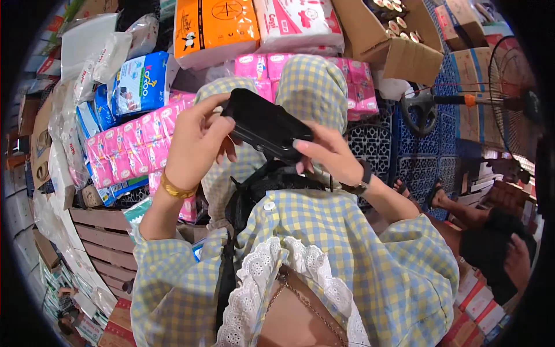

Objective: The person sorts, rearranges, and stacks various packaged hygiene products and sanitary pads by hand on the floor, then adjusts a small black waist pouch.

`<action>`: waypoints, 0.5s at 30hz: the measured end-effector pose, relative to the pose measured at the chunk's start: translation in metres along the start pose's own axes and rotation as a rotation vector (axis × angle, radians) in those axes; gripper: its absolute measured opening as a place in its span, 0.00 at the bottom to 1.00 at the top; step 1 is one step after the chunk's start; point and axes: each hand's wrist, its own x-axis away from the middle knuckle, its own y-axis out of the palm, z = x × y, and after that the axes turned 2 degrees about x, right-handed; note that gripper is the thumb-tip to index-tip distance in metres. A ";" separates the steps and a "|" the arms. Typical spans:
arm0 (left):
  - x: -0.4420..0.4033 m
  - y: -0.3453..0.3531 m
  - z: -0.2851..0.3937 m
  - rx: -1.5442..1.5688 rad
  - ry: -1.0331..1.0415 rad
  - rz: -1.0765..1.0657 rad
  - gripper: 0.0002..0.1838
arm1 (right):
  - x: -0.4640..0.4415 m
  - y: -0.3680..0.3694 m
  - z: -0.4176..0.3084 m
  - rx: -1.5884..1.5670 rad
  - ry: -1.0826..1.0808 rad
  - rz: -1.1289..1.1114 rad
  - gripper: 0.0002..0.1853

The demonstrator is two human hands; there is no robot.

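A glossy black oblong object (267, 124), like a phone or a slim case, is held up over my lap between both hands. My left hand (199, 136) has its thumb and fingers closed on the object's left end, and a gold bracelet (176, 188) circles that wrist. The other end is gripped by my right hand (332, 153), thumb on top, with a dark watch (364, 175) on the wrist. Just below the object, a black bag (260, 184) lies against my waist. The object's underside is hidden.
Pink packs (130, 150) and a blue pack (140, 82) lie to the left. Ahead are an orange pack (217, 29), a white pack (298, 23) and an open carton (413, 58). A fan (509, 95) stands at right, near another person's leg (462, 214).
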 end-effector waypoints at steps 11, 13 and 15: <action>0.013 -0.012 0.057 0.339 0.445 -0.004 0.39 | 0.004 0.007 -0.096 -0.287 -0.172 -0.182 0.21; 0.011 -0.005 0.056 0.206 0.598 0.033 0.40 | 0.001 0.020 -0.094 -0.339 -0.160 -0.197 0.26; 0.011 0.001 0.055 0.068 0.738 0.073 0.42 | -0.001 0.031 -0.090 -0.397 -0.141 -0.212 0.31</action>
